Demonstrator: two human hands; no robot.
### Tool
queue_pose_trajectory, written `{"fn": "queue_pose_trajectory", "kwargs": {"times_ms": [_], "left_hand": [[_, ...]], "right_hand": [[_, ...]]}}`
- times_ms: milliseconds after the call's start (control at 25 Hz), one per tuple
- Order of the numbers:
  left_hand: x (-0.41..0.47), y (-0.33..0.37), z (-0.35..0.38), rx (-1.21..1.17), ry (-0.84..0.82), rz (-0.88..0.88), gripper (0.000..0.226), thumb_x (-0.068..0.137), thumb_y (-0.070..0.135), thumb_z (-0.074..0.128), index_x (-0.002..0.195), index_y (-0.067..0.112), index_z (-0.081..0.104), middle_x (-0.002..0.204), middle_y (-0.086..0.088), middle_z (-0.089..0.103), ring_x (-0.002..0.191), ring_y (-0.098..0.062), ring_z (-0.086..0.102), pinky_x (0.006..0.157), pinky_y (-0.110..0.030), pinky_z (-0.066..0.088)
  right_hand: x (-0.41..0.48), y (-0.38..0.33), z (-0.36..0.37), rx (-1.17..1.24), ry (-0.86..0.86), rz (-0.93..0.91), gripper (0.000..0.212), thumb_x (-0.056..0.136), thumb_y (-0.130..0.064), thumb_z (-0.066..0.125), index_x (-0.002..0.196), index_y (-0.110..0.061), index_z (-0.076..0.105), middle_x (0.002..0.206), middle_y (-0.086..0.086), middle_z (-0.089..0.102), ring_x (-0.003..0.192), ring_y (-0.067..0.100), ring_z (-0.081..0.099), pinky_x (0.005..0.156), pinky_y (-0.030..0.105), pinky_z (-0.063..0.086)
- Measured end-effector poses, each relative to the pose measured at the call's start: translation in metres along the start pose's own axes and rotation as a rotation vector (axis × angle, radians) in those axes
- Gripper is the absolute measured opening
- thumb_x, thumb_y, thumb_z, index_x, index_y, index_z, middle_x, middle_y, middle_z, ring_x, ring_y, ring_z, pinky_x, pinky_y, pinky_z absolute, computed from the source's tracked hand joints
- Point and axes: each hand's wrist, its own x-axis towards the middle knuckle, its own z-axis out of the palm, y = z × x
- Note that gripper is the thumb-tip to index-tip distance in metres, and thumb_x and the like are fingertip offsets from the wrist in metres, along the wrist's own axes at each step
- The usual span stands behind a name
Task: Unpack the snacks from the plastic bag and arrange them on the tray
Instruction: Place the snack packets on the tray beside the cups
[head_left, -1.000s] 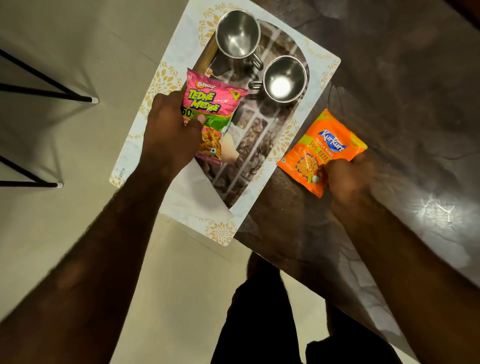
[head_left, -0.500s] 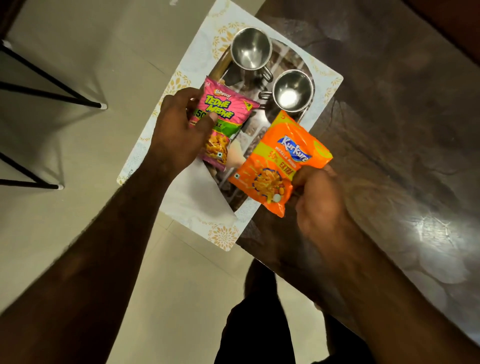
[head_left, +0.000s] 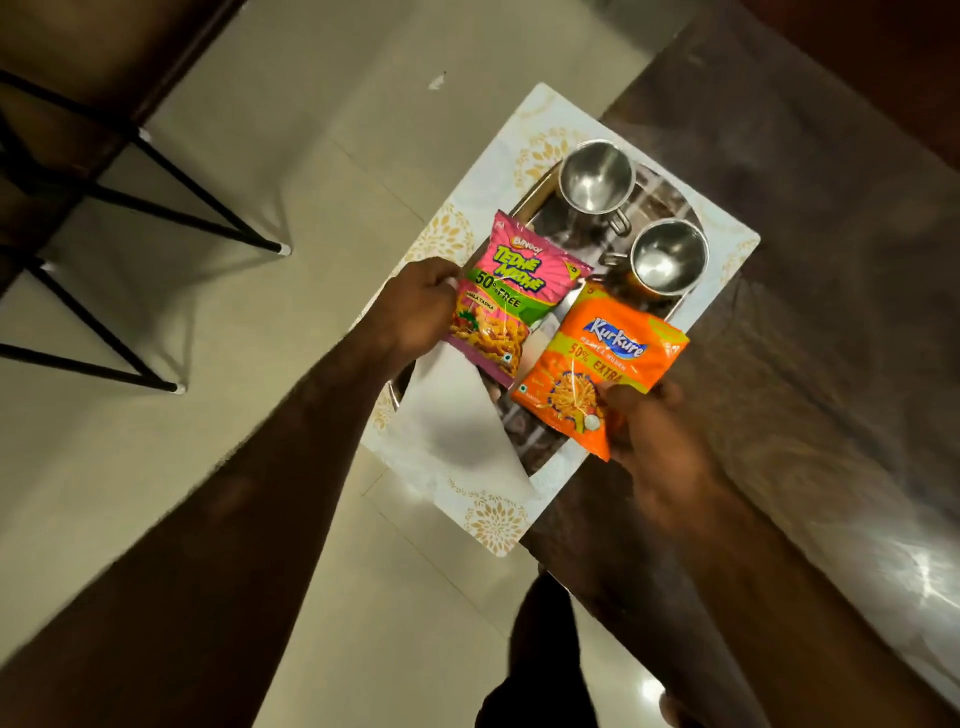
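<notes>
The left hand (head_left: 415, 312) pinches the pink Tedhe Medhe packet (head_left: 511, 296), the right hand (head_left: 649, 431) pinches the orange Kurkure packet (head_left: 597, 369), apparently laying them beside 2 steel mugs (head_left: 670, 257) on the tray (head_left: 493, 525).

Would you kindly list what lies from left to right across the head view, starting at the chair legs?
Black chair legs → left hand → pink snack packet → orange snack packet → right hand → dark table.
</notes>
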Motion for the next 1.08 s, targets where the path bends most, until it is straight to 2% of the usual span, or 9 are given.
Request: {"fn": "queue_pose_trajectory", "kwargs": {"times_ms": [120, 240, 400, 520, 600, 680, 760, 920, 1080], "left_hand": [[0.001, 0.001, 0.001, -0.025, -0.051, 0.004, 0.028, 0.097, 0.003, 0.042, 0.099, 0.001, 0.070, 0.101, -0.020, 0.071, 0.091, -0.024, 0.060, 0.091, -0.046, 0.051], [0.000, -0.002, 0.001, -0.040, -0.062, 0.011, 0.028, 0.098, 0.006, 0.044, 0.090, 0.010, 0.070, 0.088, -0.008, 0.068, 0.084, -0.020, 0.058, 0.080, -0.036, 0.046], [0.010, -0.007, -0.005, -0.092, -0.030, -0.014, 0.027, 0.099, 0.015, 0.051, 0.106, 0.006, 0.076, 0.111, -0.015, 0.075, 0.104, -0.027, 0.068, 0.099, -0.044, 0.051], [0.031, -0.009, -0.013, 0.170, 0.153, -0.034, 0.037, 0.095, 0.017, 0.056, 0.131, 0.009, 0.064, 0.132, -0.013, 0.065, 0.121, -0.032, 0.062, 0.102, -0.039, 0.050], [0.040, -0.008, -0.011, 0.309, 0.116, -0.117, 0.046, 0.092, 0.020, 0.059, 0.136, 0.007, 0.053, 0.136, -0.017, 0.059, 0.122, -0.037, 0.059, 0.100, -0.045, 0.051], [0.043, -0.007, -0.006, 0.382, 0.074, -0.163, 0.049, 0.091, 0.022, 0.064, 0.134, 0.006, 0.048, 0.134, -0.020, 0.058, 0.122, -0.040, 0.057, 0.100, -0.050, 0.051], [0.042, -0.005, -0.006, 0.425, 0.137, -0.129, 0.049, 0.090, 0.024, 0.068, 0.132, 0.005, 0.051, 0.131, -0.020, 0.058, 0.121, -0.040, 0.057, 0.096, -0.044, 0.051], [0.034, 0.001, -0.017, 0.342, 0.211, -0.041, 0.024, 0.091, 0.018, 0.066, 0.115, 0.014, 0.062, 0.117, -0.011, 0.069, 0.106, -0.034, 0.064, 0.082, -0.039, 0.051], [0.024, 0.013, -0.036, 0.293, 0.246, 0.042, 0.022, 0.089, 0.015, 0.066, 0.110, 0.019, 0.066, 0.108, -0.002, 0.069, 0.102, -0.028, 0.063, 0.078, -0.034, 0.044]], "right_hand": [[0.009, -0.002, 0.004, 0.024, -0.046, -0.024, 0.023, 0.090, -0.013, 0.071, 0.105, -0.029, 0.066, 0.107, 0.001, 0.079, 0.094, 0.025, 0.077, 0.078, 0.046, 0.063], [0.018, -0.003, 0.002, 0.058, -0.096, -0.019, 0.033, 0.084, -0.014, 0.079, 0.112, -0.025, 0.067, 0.108, 0.001, 0.079, 0.093, 0.022, 0.078, 0.075, 0.047, 0.064], [0.030, -0.002, 0.000, 0.081, -0.224, 0.052, 0.034, 0.084, -0.015, 0.078, 0.117, -0.019, 0.070, 0.112, 0.005, 0.078, 0.099, 0.027, 0.077, 0.081, 0.050, 0.062], [0.039, -0.002, -0.002, 0.089, -0.260, 0.050, 0.035, 0.076, -0.019, 0.078, 0.111, -0.019, 0.073, 0.110, 0.006, 0.079, 0.091, 0.022, 0.078, 0.066, 0.039, 0.063], [0.044, -0.001, -0.005, 0.093, -0.267, 0.048, 0.043, 0.071, -0.020, 0.079, 0.113, -0.019, 0.072, 0.111, 0.005, 0.079, 0.093, 0.023, 0.078, 0.066, 0.038, 0.063], [0.047, 0.000, -0.006, 0.095, -0.271, 0.047, 0.044, 0.070, -0.021, 0.079, 0.113, -0.019, 0.072, 0.111, 0.005, 0.079, 0.094, 0.024, 0.078, 0.066, 0.039, 0.063], [0.047, 0.000, -0.005, 0.100, -0.270, 0.056, 0.041, 0.071, -0.020, 0.078, 0.111, -0.020, 0.072, 0.109, 0.004, 0.079, 0.093, 0.022, 0.078, 0.065, 0.039, 0.063], [0.043, 0.001, -0.009, 0.102, -0.265, 0.067, 0.035, 0.077, -0.017, 0.076, 0.112, -0.021, 0.071, 0.108, 0.003, 0.079, 0.092, 0.023, 0.078, 0.065, 0.039, 0.063], [0.039, 0.000, -0.026, 0.083, -0.209, 0.078, 0.024, 0.093, -0.009, 0.066, 0.114, -0.018, 0.070, 0.111, 0.008, 0.078, 0.091, 0.025, 0.077, 0.069, 0.041, 0.063]]}}
